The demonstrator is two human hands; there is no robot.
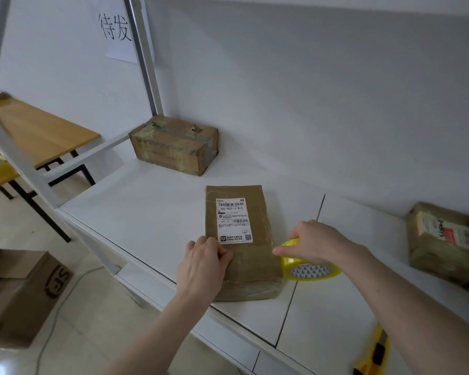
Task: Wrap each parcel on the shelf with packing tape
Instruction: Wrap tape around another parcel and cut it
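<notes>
Both hands are at the flat labelled parcel [241,239] lying near the front edge of the white shelf [152,201]. The left hand [203,263] rests on the parcel's near left part, fingers bent, fingertips pressing on the top just below the label. The right hand [317,242] grips the yellow tape roll [309,269] just beside the parcel's right edge, fingers curled over it. A second parcel [173,144] sits far left against the wall, a third [441,239] at the far right. A yellow utility knife [374,353] lies at the shelf's near right edge.
</notes>
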